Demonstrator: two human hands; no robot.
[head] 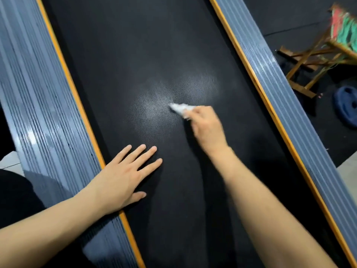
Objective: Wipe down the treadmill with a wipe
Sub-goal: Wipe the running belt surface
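The treadmill's black textured belt (135,55) runs up the middle of the view between two grey ribbed side rails with orange edges. My right hand (206,126) grips a crumpled white wipe (179,108) and holds it against the belt near the middle, where a pale shiny patch shows. My left hand (125,176) lies flat on the belt with fingers spread and straight, close to the left rail (44,117), holding nothing.
The right rail (270,78) borders dark gym flooring. On that floor stand a wooden folding stool (316,60) with a red and green woven seat and a blue weight plate (345,105). A pale floor strip shows at the far lower right.
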